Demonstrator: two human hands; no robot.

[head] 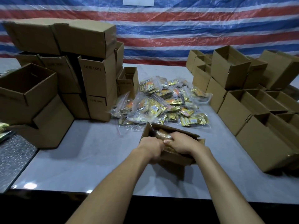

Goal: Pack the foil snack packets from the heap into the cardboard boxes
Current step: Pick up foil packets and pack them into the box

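Your left hand (151, 147) and right hand (182, 145) both grip crinkly gold foil packets (163, 136) inside the matte corrugated box (176, 159), just before the glossy heap (161, 101); stacked boxes (97, 81) read "10" and "(KK)".

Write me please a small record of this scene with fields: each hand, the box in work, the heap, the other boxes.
left hand: fingers curled at the near-left rim of the open box
right hand: on the packets in the box, fingertips hidden
heap of packets: on the table, just behind the open box
boxes on the left: stacked, some open
boxes on the right: open, in rows
backdrop: striped tarp
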